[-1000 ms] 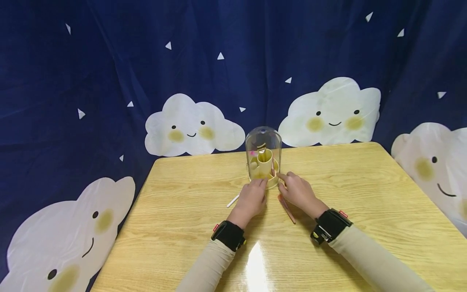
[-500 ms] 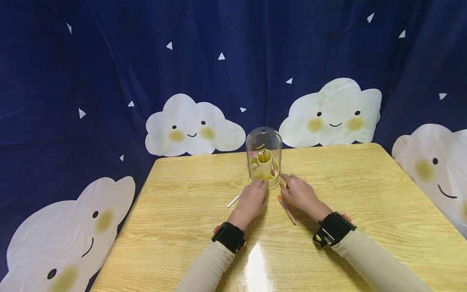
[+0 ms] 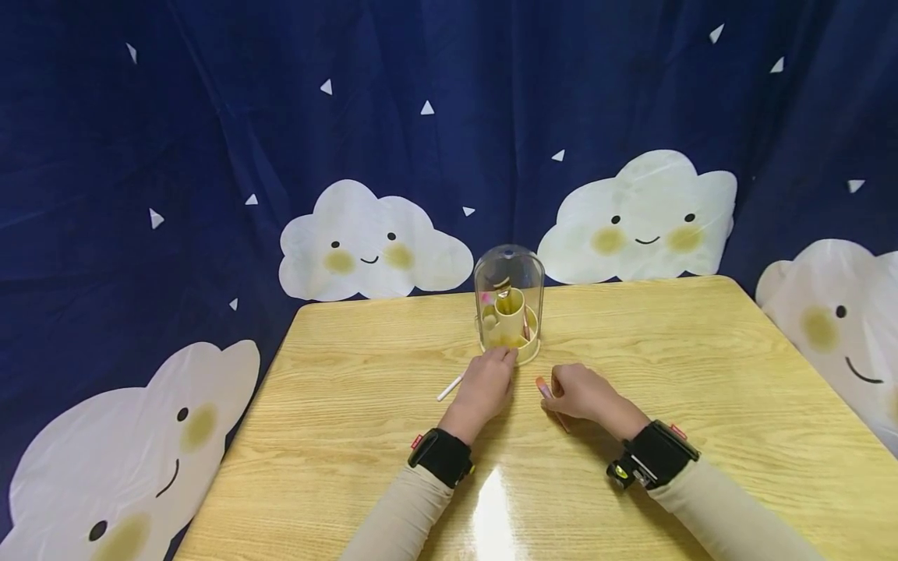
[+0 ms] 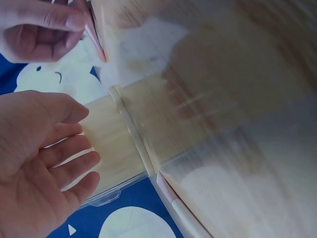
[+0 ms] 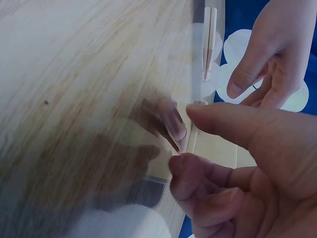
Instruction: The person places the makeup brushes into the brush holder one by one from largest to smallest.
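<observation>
A cream makeup-brush holder (image 3: 510,304) under a clear dome (image 3: 508,257) stands toward the back of the table. My left hand (image 3: 484,382) lies at the front of its base, fingers loosely bent and nothing gripped, as the left wrist view shows. My right hand (image 3: 584,394) is at a pink-handled makeup brush (image 3: 542,386) with orange bristles, lying on the table. In the right wrist view thumb and index finger stand apart on either side of this brush (image 5: 171,119). Beside my left hand lies a second, white-handled brush (image 3: 449,389), its other end hidden by that hand.
Inside the dome, several brushes stand in the holder, one of them pink (image 3: 526,323). The wooden table (image 3: 337,436) ends at the back against a dark blue curtain (image 3: 449,47) printed with white clouds. Light glares off the tabletop near the front middle.
My right hand has left the right side of the holder's base and come down toward me, over the pink brush. My left hand has stayed at the base.
</observation>
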